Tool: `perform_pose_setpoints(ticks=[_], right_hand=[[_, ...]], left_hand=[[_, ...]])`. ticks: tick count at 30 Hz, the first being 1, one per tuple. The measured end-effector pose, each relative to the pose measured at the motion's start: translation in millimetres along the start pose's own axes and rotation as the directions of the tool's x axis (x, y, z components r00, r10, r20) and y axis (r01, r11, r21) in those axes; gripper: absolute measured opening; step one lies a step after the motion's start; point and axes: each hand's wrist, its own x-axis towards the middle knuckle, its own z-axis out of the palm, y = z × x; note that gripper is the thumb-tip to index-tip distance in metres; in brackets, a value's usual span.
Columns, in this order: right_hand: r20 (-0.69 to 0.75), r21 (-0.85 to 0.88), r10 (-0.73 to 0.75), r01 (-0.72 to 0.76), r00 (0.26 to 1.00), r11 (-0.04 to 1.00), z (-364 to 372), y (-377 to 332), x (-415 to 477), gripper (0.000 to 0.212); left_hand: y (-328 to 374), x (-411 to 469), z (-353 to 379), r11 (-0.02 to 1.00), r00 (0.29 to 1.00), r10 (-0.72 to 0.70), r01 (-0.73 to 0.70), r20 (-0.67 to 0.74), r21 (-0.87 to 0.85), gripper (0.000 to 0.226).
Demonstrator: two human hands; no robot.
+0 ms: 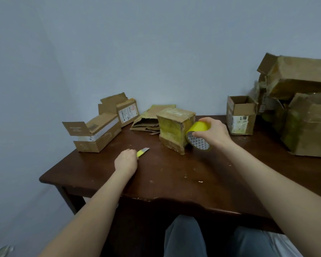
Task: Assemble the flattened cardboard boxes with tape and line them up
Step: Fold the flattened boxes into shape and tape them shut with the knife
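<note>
Knife in the left hand (126,160), tape in the right hand (212,132), both low over the bench (174,175).

The left hand's fingers curl round a yellow utility knife (143,152), hiding most of the handle. The blade points away and rightward at the taped box (174,128), which stands mid-bench. The right hand grips a tilted yellow tape roll (197,135) from above, just beside that box. Whether they touch is unclear. The frame cuts off the large boxes (304,108) at far right.

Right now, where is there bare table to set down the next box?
Bare: the table's near half before the taped box, and the strip between it and the open box at left. Crowded: back edge with flattened cardboard, right end with piled boxes.
</note>
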Motion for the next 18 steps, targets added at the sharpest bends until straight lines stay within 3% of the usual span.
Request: perform_pose_setpoints(ticks=[5,7,10,14,16,18], right_hand=[[0.055,0.039,-0.009,0.007,0.998,0.999,-8,9,4,0.061],[0.062,0.063,-0.007,0.003,0.998,0.998,-10,12,5,0.06],[0.055,0.144,0.021,-0.028,0.998,0.989,-13,17,7,0.051],[0.05,0.193,0.041,-0.05,0.998,0.98,-16,24,9,0.036],[0.049,0.18,0.063,-0.071,0.997,0.981,-18,27,9,0.03],[0.037,0.152,0.069,-0.074,0.997,0.986,-21,33,10,0.028]], left_hand=[[8,-1,-6,0.986,0.997,-0.049,0.037,-0.066,-0.165,0.025],[16,-6,-18,0.954,0.98,-0.058,-0.001,-0.189,-0.299,0.024],[45,-14,-51,0.881,0.903,-0.053,-0.159,-0.427,-0.446,0.026],[112,-15,-88,0.791,0.827,0.198,-0.452,-0.526,-0.413,0.024],[145,-11,-91,0.733,0.805,0.348,-0.553,-0.481,-0.395,0.022],[168,-4,-90,0.704,0.825,0.42,-0.559,-0.379,-0.437,0.02]])
